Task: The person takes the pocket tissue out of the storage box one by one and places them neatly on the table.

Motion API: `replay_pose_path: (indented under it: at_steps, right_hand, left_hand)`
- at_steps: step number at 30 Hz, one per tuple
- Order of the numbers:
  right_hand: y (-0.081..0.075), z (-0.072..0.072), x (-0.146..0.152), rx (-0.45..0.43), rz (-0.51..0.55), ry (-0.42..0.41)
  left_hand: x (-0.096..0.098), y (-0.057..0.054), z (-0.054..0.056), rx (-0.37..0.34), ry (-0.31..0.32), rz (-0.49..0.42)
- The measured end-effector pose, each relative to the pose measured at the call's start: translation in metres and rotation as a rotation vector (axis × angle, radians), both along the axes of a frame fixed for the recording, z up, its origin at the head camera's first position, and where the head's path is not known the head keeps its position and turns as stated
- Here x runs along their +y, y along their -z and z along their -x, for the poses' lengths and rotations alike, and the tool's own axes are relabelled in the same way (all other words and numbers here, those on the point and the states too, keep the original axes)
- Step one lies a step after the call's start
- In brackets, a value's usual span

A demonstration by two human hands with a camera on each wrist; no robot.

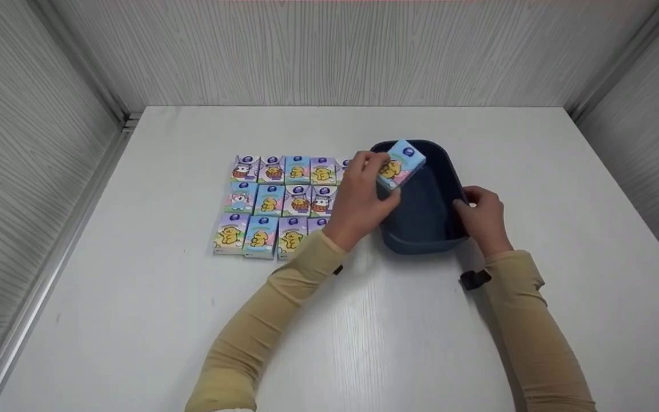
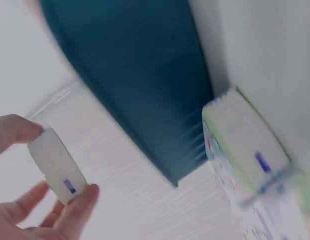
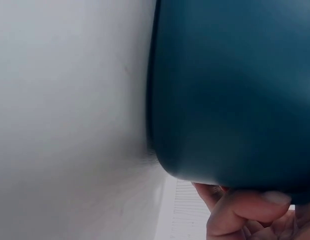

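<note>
My left hand (image 1: 359, 201) pinches a light blue tissue pack (image 1: 407, 161) with a yellow cartoon figure, tilted above the left part of a dark blue plastic bin (image 1: 421, 248). In the left wrist view, the pale narrow end of the held pack (image 2: 57, 165) shows between thumb and fingers. My right hand (image 1: 483, 220) grips the bin's right wall near its front corner, thumb at the rim. The right wrist view shows fingers (image 3: 250, 212) against the bin's wall (image 3: 220, 100). Bare inner floor shows in the bin, though the left hand and pack cover some of it.
Left of the bin, several similar tissue packs (image 1: 269, 200) lie in three close rows, purple, blue and white. My left forearm hides the right end of these rows. Everything stands on a white table (image 1: 152, 286) with grey wood-grain panels (image 1: 329, 51) around it.
</note>
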State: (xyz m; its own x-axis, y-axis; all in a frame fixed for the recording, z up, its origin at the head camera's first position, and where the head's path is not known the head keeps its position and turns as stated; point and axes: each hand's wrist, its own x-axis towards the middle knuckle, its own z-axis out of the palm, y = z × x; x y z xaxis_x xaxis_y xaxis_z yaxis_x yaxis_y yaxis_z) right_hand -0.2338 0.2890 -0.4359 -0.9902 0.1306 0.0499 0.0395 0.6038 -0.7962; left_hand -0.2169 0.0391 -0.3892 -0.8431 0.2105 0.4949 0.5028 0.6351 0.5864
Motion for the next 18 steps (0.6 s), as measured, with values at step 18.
replay_pose_path:
  at_steps: [18]
  right_hand:
    - [0.0, -0.002, 0.002, 0.004, -0.013, 0.014]
  left_hand:
    - [-0.033, 0.013, -0.074, -0.153, -0.2, 0.351]
